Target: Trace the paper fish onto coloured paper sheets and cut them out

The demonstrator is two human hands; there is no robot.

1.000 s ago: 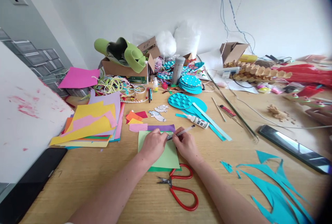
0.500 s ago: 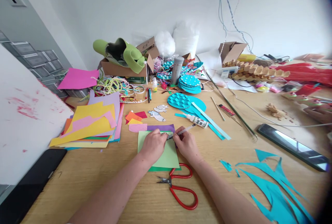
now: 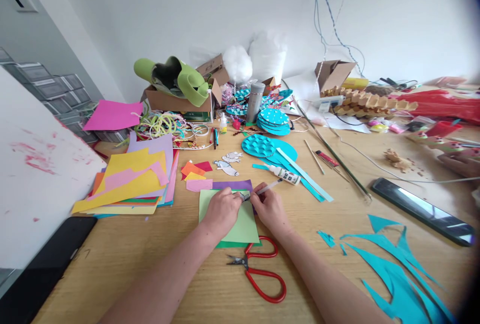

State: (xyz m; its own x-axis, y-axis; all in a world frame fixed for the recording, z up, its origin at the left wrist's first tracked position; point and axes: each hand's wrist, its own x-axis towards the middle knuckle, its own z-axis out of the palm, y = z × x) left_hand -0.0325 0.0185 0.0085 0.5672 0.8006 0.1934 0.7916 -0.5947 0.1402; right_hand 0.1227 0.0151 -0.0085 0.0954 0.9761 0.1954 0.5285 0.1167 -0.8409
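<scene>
My right hand [image 3: 269,207] is closed around a slim whitish pen [image 3: 269,187], its back end pointing up and right. My left hand [image 3: 222,212] is closed beside it, thumb and fingers pinching a small grey piece [image 3: 244,196] whose kind I cannot make out. Both hands rest over a light green paper sheet [image 3: 240,229], which lies on a darker green sheet [image 3: 225,245]. Purple paper [image 3: 240,184] and a small pink piece [image 3: 199,185] show just beyond. Red-handled scissors [image 3: 262,270] lie partly open nearer to me. Cut-out paper fish [image 3: 226,167] lie farther back.
Left is a stack of coloured paper [image 3: 123,184]; right are blue paper scraps [image 3: 397,264] and a phone [image 3: 422,211]. A glue bottle [image 3: 285,175] lies beyond my right hand. A grey flask [image 3: 255,101] stands behind. At the far right edge, another person's hand [image 3: 459,163] shows.
The view has shifted very slightly. Both hands stay in nearly the same place, with the pen and the grey piece still in them.
</scene>
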